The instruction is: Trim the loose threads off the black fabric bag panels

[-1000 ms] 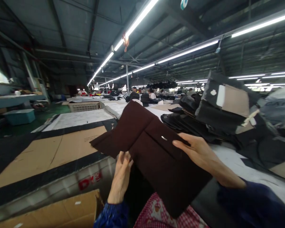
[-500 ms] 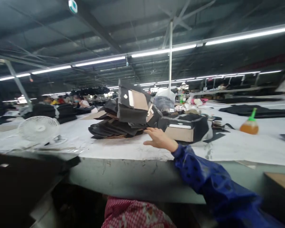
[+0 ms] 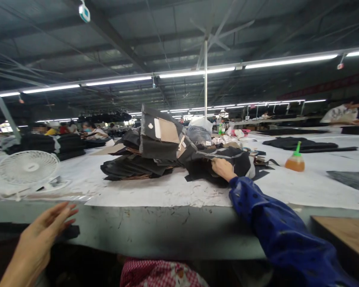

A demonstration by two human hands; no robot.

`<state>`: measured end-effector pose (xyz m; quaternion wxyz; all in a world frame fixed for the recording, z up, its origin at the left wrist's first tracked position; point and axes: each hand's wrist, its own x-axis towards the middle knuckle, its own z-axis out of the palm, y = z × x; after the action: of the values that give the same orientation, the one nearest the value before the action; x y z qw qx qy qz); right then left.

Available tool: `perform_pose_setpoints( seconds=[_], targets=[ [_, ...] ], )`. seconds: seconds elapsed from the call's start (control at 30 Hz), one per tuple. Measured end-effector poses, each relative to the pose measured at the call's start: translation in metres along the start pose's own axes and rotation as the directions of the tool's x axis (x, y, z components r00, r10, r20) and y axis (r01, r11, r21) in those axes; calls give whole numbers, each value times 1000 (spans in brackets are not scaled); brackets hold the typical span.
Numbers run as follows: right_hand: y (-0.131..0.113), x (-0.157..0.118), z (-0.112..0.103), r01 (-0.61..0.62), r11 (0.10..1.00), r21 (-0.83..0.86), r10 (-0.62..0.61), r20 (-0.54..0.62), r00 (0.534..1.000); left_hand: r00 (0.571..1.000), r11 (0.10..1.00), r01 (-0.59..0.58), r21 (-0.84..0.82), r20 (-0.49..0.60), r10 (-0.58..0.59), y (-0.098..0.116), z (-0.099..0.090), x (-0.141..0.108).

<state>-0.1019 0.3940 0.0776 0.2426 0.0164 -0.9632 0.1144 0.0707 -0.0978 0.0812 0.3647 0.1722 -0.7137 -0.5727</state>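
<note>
Resting right hand (image 3: 223,168) on a dark fabric bundle (image 3: 235,161) on the paper-topped cutting table (image 3: 155,195), fingers together, blue sleeve (image 3: 257,211) running back over the table edge. Can't tell whether it's gripping the cloth or just lying on it. Left hand (image 3: 38,239) is open, fingers spread, low in frame by the near table edge, just beside a dark cloth piece (image 3: 70,232); contact unclear. Bundle sits mid-table, touching a heap of black cut panels (image 3: 131,167) and a tilted stack of dark panels (image 3: 155,147) with a tan card sheet (image 3: 168,130) on top. Plastic bag (image 3: 200,130) sits behind the bundle. Bottle of orange liquid (image 3: 295,162) with a green nozzle stands upright to the right. White desk fan (image 3: 28,168) sits on the table at far left, with black fabric stacks (image 3: 54,146) beyond it and seated co-workers (image 3: 89,130) further back. Red-and-white gingham cloth (image 3: 161,275) shows at bottom centre, cardboard sheet (image 3: 344,235) at lower right.
</note>
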Motion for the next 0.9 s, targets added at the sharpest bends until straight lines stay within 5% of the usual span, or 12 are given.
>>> perform_pose_setpoints(
  seconds=[0.1, 0.17, 0.3, 0.4, 0.47, 0.5, 0.53, 0.63, 0.7, 0.8, 0.9],
  targets=[
    [17, 9, -26, -111, 994, 5, 111, -134, 985, 987, 991, 88, -105, 145, -73, -5, 27, -7],
    [18, 3, -43, -81, 996, 40, 89, -260, 962, 974, 987, 98, -129, 214, -69, -3, 47, -15],
    [-13, -48, -69, 345, 925, 157, -265, -383, 885, 914, 925, 247, -289, 387, -123, 9, 81, -36],
    [-45, -96, -79, 662, 680, 317, -639, -187, 746, 766, 765, 504, -401, 616, -182, 18, 92, -58],
    [-55, -114, -78, 704, 550, 448, -794, 21, 607, 682, 661, 616, -428, 710, -176, 18, 92, -75],
    [-56, -117, -73, 687, 544, 482, -812, 95, 576, 665, 640, 639, -426, 725, -180, 15, 91, -84],
    [-55, -115, -67, 658, 574, 487, -794, 138, 592, 666, 645, 642, -415, 719, -200, 12, 91, -93],
    [-43, -94, -43, 519, 742, 425, -628, 167, 761, 728, 733, 580, -354, 630, -271, -4, 94, -115],
    [-35, -76, -29, 434, 810, 396, -529, 170, 832, 770, 778, 530, -339, 576, -273, -14, 100, -120],
    [-29, -52, -17, 403, 842, 359, -474, 137, 870, 813, 795, 489, -360, 518, -265, -22, 108, -113],
    [-28, -30, -8, 476, 803, 358, -533, 77, 842, 903, 845, 376, -379, 355, -243, -25, 117, -99]
  ],
)
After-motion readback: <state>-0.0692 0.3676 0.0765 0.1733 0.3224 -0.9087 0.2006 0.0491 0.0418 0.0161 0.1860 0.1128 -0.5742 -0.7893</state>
